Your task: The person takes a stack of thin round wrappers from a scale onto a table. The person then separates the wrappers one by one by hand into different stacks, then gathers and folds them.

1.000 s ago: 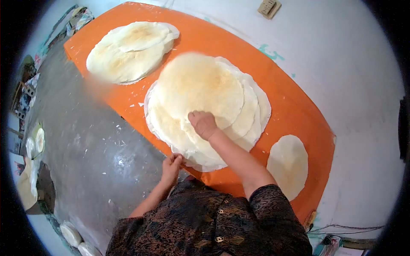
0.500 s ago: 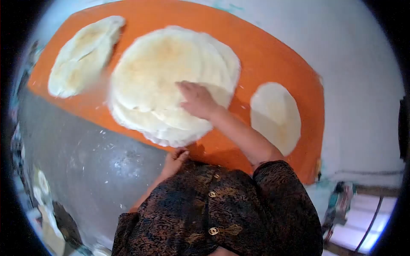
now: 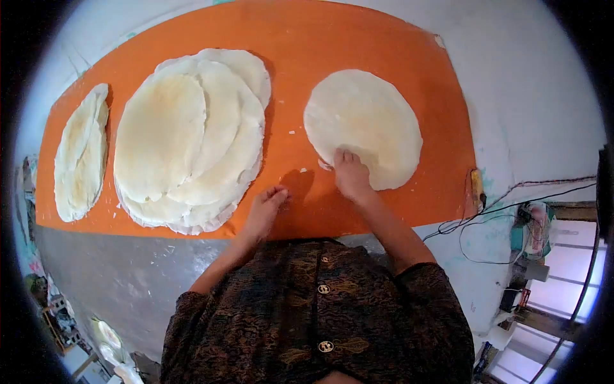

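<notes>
My right hand [image 3: 352, 174] is at the lower left edge of a round, pale flatbread [image 3: 364, 121] with light brown patches, its fingers bent and closed on that edge. A small torn flap shows beside the fingertips. My left hand [image 3: 267, 206] is above the orange cloth, between the single flatbread and a stack of flatbreads [image 3: 163, 137]. Its fingers are curled in toward the thumb, and nothing shows in them. In the stack, several thin rounds overlap, with ragged edges at the bottom and right.
A folded flatbread [image 3: 80, 157] lies at the far left of the orange cloth [image 3: 288, 45]. White crumbs dot the cloth. Grey floor [image 3: 121, 262] borders it at the near left. Black cables [image 3: 492, 205] run along the white surface at right, near shelves with assorted items.
My right hand has moved from the stack to the single flatbread on the right. My left hand has lifted forward over the cloth. The camera view has turned to the right.
</notes>
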Motion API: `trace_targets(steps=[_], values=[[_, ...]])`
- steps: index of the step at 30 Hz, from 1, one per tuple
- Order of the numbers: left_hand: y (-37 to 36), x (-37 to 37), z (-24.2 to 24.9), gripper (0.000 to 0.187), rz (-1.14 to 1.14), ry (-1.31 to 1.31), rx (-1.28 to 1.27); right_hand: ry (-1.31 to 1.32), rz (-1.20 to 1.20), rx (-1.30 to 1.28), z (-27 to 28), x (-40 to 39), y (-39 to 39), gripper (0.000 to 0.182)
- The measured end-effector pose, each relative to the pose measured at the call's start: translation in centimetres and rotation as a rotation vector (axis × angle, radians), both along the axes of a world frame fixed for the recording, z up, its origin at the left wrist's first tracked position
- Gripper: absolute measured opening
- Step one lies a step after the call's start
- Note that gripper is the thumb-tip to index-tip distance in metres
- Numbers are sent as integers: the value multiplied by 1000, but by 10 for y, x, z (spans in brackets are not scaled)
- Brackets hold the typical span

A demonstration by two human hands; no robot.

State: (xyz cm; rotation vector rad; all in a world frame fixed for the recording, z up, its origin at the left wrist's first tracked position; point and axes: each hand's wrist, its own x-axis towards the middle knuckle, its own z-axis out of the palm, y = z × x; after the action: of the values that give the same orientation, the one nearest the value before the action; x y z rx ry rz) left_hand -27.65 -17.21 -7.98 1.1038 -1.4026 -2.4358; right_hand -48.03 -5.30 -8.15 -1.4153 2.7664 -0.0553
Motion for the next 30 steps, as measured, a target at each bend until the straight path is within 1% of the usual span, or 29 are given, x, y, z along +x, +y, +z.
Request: trace_targets(steps=[2, 5, 7, 8, 9, 10, 12, 13, 16, 19, 21, 25, 28, 30], values=[[2, -25, -1, 27, 42, 6, 137, -164, -67, 54, 7, -18, 6, 17], [12, -61, 3, 32, 71, 24, 296, -273, 27, -208, 38, -27, 25, 11], [21, -80, 11, 35, 101, 58, 355, -469, 7, -224, 61, -15, 27, 11], [24, -87, 14, 34, 89, 144, 394, -569, -3, -231, 65, -7, 28, 12], [26, -94, 17, 33, 76, 230, 431, -571, 71, -274, 56, -5, 29, 16], [28, -97, 19, 32, 64, 316, 466, -659, 94, -274, 55, -3, 28, 17], [32, -100, 14, 30, 107, 322, 331, -840, 142, -275, 54, -1, 28, 19], [34, -102, 12, 29, 128, 324, 262, -890, 143, -290, 56, -2, 29, 21], [35, -96, 13, 27, 68, 350, 284, -1180, 88, -461, 49, -10, 33, 22], [37, -99, 22, 24, 98, 357, 287, -1287, 52, -452, 54, -17, 38, 27], [41, -99, 37, 23, 115, 346, 224, -1187, 25, -444, 39, -18, 36, 27], [42, -99, 44, 22, 67, 223, 101, -900, 5, -494, 61, -4, 27, 31], [40, -97, 26, 22, 117, 281, 283, -895, 46, -701, 59, -1, 25, 33], [34, -97, 15, 21, 45, 288, 213, -972, 23, -574, 62, -4, 23, 34]])
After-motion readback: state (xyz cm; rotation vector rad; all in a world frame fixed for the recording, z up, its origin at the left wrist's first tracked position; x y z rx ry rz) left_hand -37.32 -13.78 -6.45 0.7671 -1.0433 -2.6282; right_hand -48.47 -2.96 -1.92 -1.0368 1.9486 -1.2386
